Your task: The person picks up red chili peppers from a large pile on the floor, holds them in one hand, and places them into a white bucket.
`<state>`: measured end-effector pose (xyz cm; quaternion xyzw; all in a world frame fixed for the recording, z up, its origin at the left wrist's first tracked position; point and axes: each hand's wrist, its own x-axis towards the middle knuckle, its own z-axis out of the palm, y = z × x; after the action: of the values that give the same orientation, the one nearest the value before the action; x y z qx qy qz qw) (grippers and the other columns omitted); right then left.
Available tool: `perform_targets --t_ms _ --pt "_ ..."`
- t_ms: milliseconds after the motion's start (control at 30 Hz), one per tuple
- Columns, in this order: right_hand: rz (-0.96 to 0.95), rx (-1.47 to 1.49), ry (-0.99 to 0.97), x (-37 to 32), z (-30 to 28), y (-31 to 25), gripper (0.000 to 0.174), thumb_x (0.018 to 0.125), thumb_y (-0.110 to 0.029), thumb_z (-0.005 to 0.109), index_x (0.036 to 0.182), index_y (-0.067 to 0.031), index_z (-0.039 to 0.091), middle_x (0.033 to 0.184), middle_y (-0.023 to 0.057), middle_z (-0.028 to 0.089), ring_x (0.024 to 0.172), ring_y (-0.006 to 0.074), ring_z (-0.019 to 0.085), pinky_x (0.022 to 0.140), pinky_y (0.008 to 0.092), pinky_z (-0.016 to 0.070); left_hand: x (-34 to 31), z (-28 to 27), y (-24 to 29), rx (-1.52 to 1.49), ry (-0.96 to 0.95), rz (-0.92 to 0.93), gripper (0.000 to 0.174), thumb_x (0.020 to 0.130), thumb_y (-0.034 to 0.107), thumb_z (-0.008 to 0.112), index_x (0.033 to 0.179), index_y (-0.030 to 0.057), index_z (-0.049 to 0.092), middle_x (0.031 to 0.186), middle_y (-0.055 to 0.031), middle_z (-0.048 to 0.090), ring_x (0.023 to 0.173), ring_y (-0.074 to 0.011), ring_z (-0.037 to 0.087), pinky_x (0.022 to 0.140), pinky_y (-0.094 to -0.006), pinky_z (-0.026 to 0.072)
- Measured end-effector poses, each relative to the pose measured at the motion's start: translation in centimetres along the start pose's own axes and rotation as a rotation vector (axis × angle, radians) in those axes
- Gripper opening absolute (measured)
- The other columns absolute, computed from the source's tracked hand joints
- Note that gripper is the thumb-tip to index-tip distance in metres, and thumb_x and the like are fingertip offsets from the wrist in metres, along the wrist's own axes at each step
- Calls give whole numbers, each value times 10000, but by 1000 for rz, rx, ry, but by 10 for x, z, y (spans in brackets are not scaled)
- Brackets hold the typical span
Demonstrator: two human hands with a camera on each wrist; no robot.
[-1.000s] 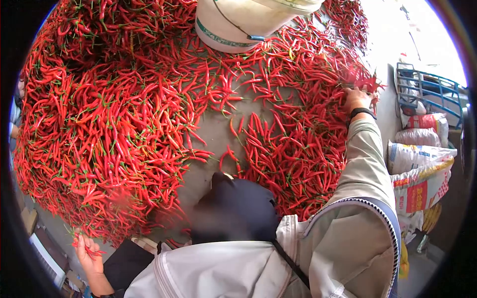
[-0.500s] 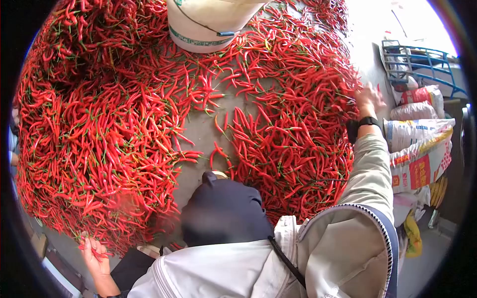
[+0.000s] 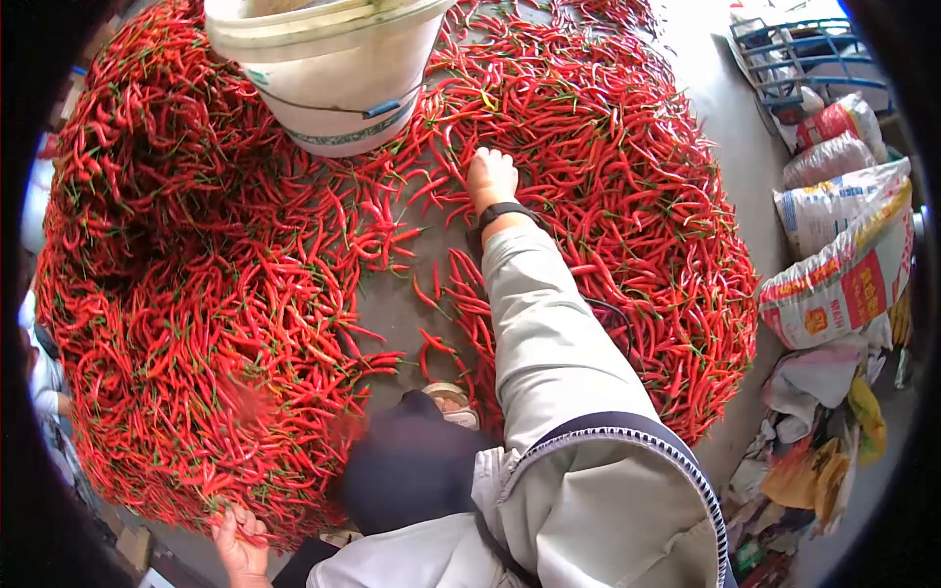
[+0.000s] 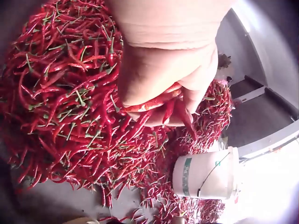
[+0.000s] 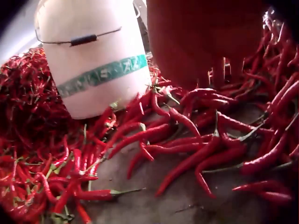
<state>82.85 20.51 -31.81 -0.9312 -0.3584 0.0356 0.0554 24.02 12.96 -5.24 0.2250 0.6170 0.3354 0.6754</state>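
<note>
The left hand [image 3: 241, 551] has its fingers curled round a few red chillies [image 4: 169, 106], against the big heap [image 3: 206, 343]. The right hand's [image 3: 493, 178] fingers point down among spread chillies [image 3: 608, 196], whether grasping any cannot be told; left of them stands the white bucket [image 3: 333, 110].

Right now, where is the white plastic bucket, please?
In the head view, the bucket stands near the top, among slender red chillies, left of the right hand.

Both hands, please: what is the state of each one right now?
Left hand: closed, holding a few red chilies.
Right hand: down at the spread chilies; open or closed cannot be told.
</note>
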Motion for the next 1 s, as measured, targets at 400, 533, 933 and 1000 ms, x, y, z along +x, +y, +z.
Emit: perform_targets --t_ms 400,533,933,1000 --pt "55 311 -443 -37 -19 2 218 731 -177 537 921 -139 636 974 139 613 941 286 578 803 384 463 28 62 6 61 -176 -31 321 756 130 649 1025 108 474 650 5 443 513 -90 412 473 -230 341" --pt "-105 304 -478 -78 -39 4 443 717 -214 602 1138 -122 497 939 161 615 910 316 581 776 402 467 34 93 7 241 -206 30 346 703 47 649 1004 72 481 602 20 418 465 -88 394 454 -238 333" --pt "-301 1733 -1071 -168 -129 -86 154 748 -45 626 894 -16 590 729 -23 571 645 50 501 563 206 407 79 163 -16 120 -354 6 199 784 102 628 929 77 494 645 7 450 536 -99 443 511 -238 387" --pt "-517 1710 -1176 -183 -139 -110 142 737 -24 633 871 -19 586 734 -23 571 670 47 502 578 205 409 68 190 -22 131 -347 8 220 772 81 637 947 68 506 661 7 469 545 -93 452 515 -230 390"
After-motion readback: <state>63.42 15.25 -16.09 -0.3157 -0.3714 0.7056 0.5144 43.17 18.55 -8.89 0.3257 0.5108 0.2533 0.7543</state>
